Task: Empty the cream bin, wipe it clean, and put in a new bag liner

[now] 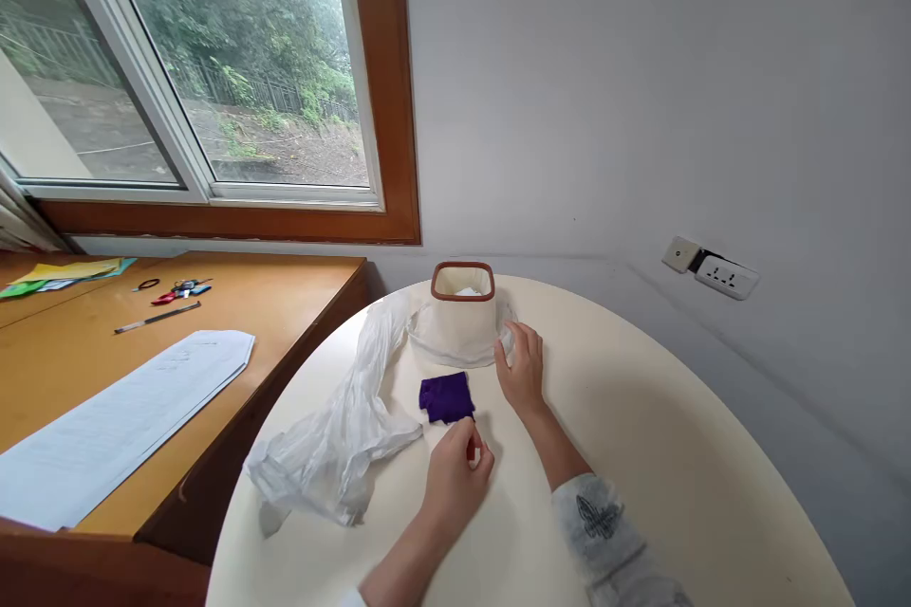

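Note:
A small cream bin (461,327) with a brown rim stands upright at the far side of the round table, with something white inside it. Thin translucent plastic lies bunched around its base. My right hand (523,365) is beside the bin's right side, thumb and fingers apart, at the edge of this plastic. In front of the bin lies a folded purple cloth (447,396). My left hand (457,474) is just below the cloth's near edge, its fingers curled in toward the thumb, with nothing visible in them. A crumpled white plastic bag (345,436) stretches along the table's left side.
Left of the round table (641,417) is a wooden desk (306,289). On it lie papers (135,408), a pen (157,317), keys (186,289) and coloured sheets (67,273). A wall with a socket (726,275) rises behind the table, beside a window (234,66).

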Available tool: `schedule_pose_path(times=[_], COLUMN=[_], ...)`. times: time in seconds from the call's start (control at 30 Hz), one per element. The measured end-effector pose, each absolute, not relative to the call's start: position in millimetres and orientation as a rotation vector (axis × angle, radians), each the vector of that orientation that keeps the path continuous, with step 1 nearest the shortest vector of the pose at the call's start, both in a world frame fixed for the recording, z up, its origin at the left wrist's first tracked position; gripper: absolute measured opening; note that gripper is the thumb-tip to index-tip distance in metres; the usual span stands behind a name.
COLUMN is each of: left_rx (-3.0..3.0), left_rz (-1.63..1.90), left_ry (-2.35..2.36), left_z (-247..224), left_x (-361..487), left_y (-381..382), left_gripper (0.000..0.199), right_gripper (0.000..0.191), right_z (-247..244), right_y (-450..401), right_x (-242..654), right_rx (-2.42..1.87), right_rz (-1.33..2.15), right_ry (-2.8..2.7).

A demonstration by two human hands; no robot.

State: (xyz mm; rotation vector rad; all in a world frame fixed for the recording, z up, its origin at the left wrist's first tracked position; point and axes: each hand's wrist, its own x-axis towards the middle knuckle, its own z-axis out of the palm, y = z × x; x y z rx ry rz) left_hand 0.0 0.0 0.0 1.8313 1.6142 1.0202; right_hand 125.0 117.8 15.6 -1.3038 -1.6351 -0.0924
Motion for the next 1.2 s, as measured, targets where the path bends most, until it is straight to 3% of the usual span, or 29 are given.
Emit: schedule_pose_path(times=[0.4,0.9,1.2], left_rx=[1.783,1.753,1.741], left_rz=[1.012,1.025,1.037], left_ry=[1.621,1.619,1.612], left_z=[1,2,3], left_x=[0,0,1], left_y=[1,1,0], left_gripper=[0.018,0.018,0.018], right_gripper=[0.047,0.042,0.029], right_z=[69,73,73], right_y=[131,135,135], right_x=[103,100,99], right_rx=[-1.399,-1.494,-1.459], right_rz=[-0.063,0.025,0.058], right_ry=[-1.804,-1.856,-1.812])
